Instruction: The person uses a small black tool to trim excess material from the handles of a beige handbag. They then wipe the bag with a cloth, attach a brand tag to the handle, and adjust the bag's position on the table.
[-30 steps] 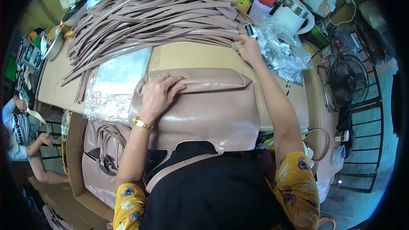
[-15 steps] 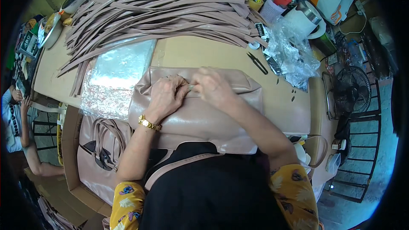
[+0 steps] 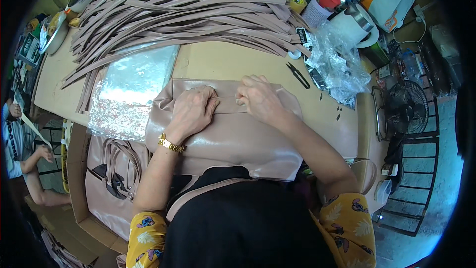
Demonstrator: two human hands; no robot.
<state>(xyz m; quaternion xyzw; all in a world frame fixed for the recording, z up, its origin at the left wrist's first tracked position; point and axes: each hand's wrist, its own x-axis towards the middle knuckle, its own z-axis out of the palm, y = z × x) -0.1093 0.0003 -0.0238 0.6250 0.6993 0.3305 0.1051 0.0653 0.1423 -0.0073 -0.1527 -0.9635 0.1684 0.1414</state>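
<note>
Handbag at centre frame, head view. The pinkish-taupe handbag [image 3: 223, 141] lies on its broad side, its long axis running left to right with the right end slightly lower; the boxy, folded end points to the top of the frame, and the edge with the curved cut-out faces the black garment [image 3: 248, 223] at bottom centre. A matching handle [image 3: 206, 191] arches over that garment. The left hand [image 3: 194, 109] rests on the bag's upper part, narrow, thumb and fingers drawn together at a lengthwise seam; the right hand [image 3: 259, 98] is curled nearly into a fist just beside it on the same seam — whether either pinches anything cannot be told. A gold-coloured watch [image 3: 171, 142] with a link band circles the left wrist.

The tan tabletop [image 3: 213, 59] bears a heap of long, flat strips [image 3: 188, 12] across the upper frame, glossy clear plastic sleeves [image 3: 134, 87] at centre left, and black thread snips [image 3: 298, 75] right of centre. Crumpled clear film [image 3: 337, 52] and a white kettle [image 3: 349, 27] stand at upper right, a black fan [image 3: 406, 102] farther right. At lower left, a cardboard box [image 3: 79, 178] holds a second bag [image 3: 106, 203] of similar colour; a co-worker [image 3: 15, 144] occupies the left edge. The handbag's surface is smooth and leather-like, with broad highlights — its folded end puckers at the left corner.
</note>
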